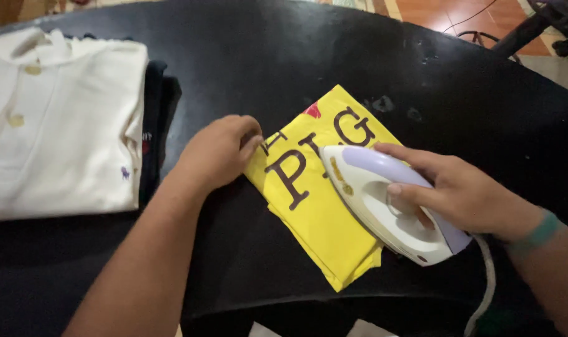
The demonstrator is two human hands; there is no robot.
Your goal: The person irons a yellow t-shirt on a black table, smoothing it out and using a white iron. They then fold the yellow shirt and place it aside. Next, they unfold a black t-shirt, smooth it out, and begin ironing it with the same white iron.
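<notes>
I'm gripping the iron [384,203] with my right hand [465,190], pressing the folded yellow cloth [309,212]. Dark letters are crossing its top, and my left hand [218,153] is lying curled on its edge

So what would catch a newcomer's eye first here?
The bright yellow cloth folded at the middle of the black table, with a white iron on it under the right hand. The left hand presses its left edge; a folded white shirt lies far left.
</notes>
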